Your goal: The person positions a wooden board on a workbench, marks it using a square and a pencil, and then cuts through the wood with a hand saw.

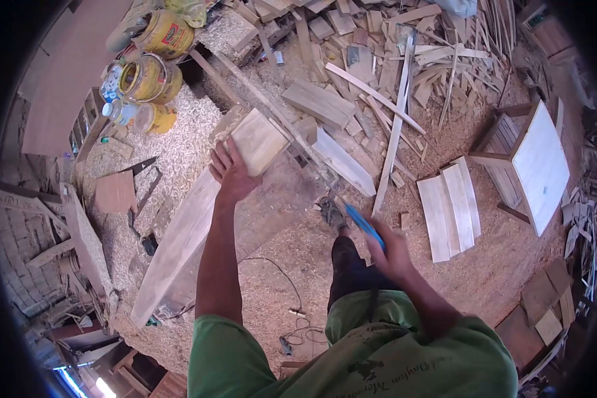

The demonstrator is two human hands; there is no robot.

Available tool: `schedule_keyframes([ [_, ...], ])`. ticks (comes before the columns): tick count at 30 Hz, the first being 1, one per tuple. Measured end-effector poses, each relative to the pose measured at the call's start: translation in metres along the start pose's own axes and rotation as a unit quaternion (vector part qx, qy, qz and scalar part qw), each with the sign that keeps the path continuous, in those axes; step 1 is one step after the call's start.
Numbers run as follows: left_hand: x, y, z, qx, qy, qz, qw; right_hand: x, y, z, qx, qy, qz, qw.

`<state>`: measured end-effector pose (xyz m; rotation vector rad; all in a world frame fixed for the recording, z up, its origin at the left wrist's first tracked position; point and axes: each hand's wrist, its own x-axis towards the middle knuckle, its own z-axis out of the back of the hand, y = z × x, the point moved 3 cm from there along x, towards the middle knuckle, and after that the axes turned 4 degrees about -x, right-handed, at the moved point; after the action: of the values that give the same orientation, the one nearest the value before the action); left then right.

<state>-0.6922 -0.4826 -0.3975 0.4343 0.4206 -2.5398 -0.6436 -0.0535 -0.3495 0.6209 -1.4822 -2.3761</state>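
Observation:
My left hand (234,174) grips the near left end of a short, pale wooden board (261,140), its fingers along the end and its thumb apart on the near side. Under that hand, a long wooden plank (179,249) slants down to the left. My right hand (393,251) is closed round a long, narrow blue tool (363,224) that points up and left, apart from the board. The fist partly covers the tool, and its kind cannot be made out.
Yellow tubs (169,36) stand at the upper left beside wood shavings (179,142). Scrap wood (444,79) is heaped at the upper right. Stacked curved boards (450,209) and a white-topped wooden stool-like frame (544,169) stand right. A cable (285,275) lies on the floor.

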Motion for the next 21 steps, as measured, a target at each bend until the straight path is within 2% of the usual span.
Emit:
schedule_keyframes([
  [1,-0.002,-0.002,0.001,0.002,0.003,0.006,1.0,-0.021,-0.009,0.008,0.014,0.0,-0.018,1.0],
  [2,-0.001,-0.002,0.002,0.007,0.008,0.011,1.0,-0.008,-0.007,0.003,-0.017,0.002,-0.015,1.0],
  [4,0.003,-0.001,0.002,0.016,0.012,0.007,1.0,0.039,0.005,-0.019,-0.074,0.008,-0.008,0.997],
  [7,-0.003,0.001,0.001,0.01,0.006,0.013,1.0,0.143,0.023,-0.074,-0.062,-0.028,0.039,0.997],
  [9,-0.001,-0.001,0.0,0.0,-0.003,0.011,1.0,0.172,0.045,-0.076,-0.088,-0.006,0.033,0.996],
  [12,-0.005,0.002,-0.001,-0.002,-0.005,0.006,1.0,0.114,0.055,-0.046,-0.072,0.005,0.007,0.997],
  [14,0.0,0.001,0.0,0.0,-0.006,0.005,1.0,0.041,0.035,-0.006,-0.054,0.023,-0.029,0.998],
  [16,0.002,-0.002,-0.001,0.003,-0.008,0.016,1.0,-0.013,0.008,0.015,-0.033,-0.002,-0.029,0.999],
  [19,-0.002,-0.006,0.003,-0.003,-0.005,0.014,1.0,0.057,0.032,-0.017,-0.092,0.008,-0.001,0.996],
  [21,-0.006,-0.007,0.003,-0.003,-0.019,0.012,1.0,0.147,0.038,-0.065,-0.097,-0.005,0.013,0.995],
])
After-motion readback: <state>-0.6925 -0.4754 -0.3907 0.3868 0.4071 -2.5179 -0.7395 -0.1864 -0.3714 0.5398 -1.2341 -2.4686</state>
